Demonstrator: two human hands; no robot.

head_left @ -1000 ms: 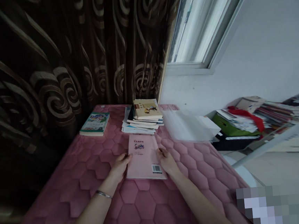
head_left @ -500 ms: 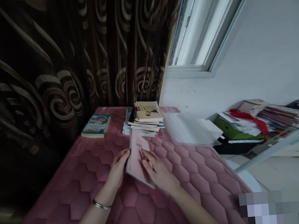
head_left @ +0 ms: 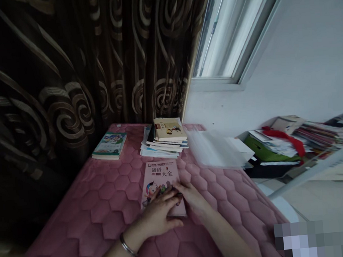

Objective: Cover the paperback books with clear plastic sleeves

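A pink book (head_left: pixel 170 168) with Chinese characters and a cartoon child on its cover lies face up on the pink quilted mattress. My left hand (head_left: pixel 159 213) is spread over the lower part of the cover, its fingers stretched out and the thumb apart. At the book's right edge is my right hand (head_left: pixel 194 198), with a digit over the cover and the other fingers along the side, partly hidden. Beyond the book stands a stack of books (head_left: pixel 170 130), topped by a cream one. A green-edged book (head_left: pixel 109 145) lies to the left.
The pink mattress (head_left: pixel 107 214) spreads under everything. Dark patterned curtains (head_left: pixel 109 70) hang behind it. A translucent plastic sheet or bag (head_left: pixel 215 148) lies on its right side. Further right, a green container (head_left: pixel 259 149) and piled papers stand by the white wall (head_left: pixel 304 65).
The book, held tilted up between both hands, has come down flat on the mattress. My left hand has moved from its left edge onto the cover. My right hand has shifted to its right edge.
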